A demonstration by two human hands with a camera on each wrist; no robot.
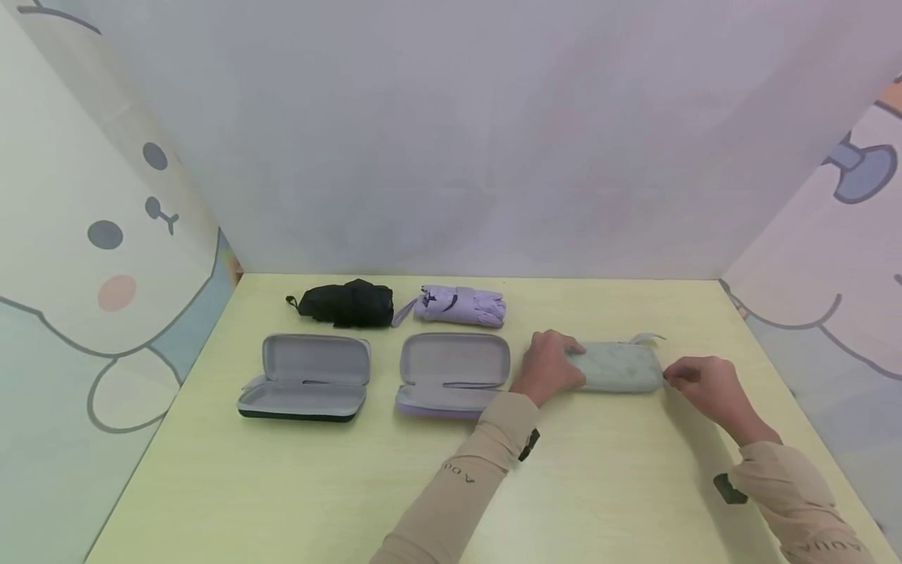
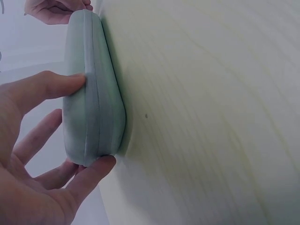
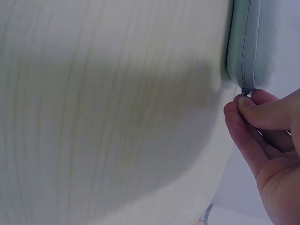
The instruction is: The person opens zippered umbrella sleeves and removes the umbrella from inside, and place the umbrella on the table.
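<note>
A closed pale green zip case [image 1: 618,366] lies on the right half of the table. My left hand [image 1: 546,368] holds its left end, thumb on top by the seam and fingers around the end in the left wrist view. At the opposite end my right hand [image 1: 710,390] pinches the small dark zipper pull [image 3: 244,92] between thumb and fingertips. A grey zip band [image 3: 251,47] runs along the case's side, and a light strap [image 1: 647,338] sticks out behind it. The pull's far end is hidden in the fingers.
Left of the hands stand two open cases with grey lining, one black-bottomed [image 1: 303,399], one purple-bottomed [image 1: 437,401]. Behind them lie a folded black umbrella [image 1: 348,304] and a folded purple umbrella [image 1: 461,305]. A pale wall [image 1: 465,141] rises behind the yellow table [image 1: 282,486].
</note>
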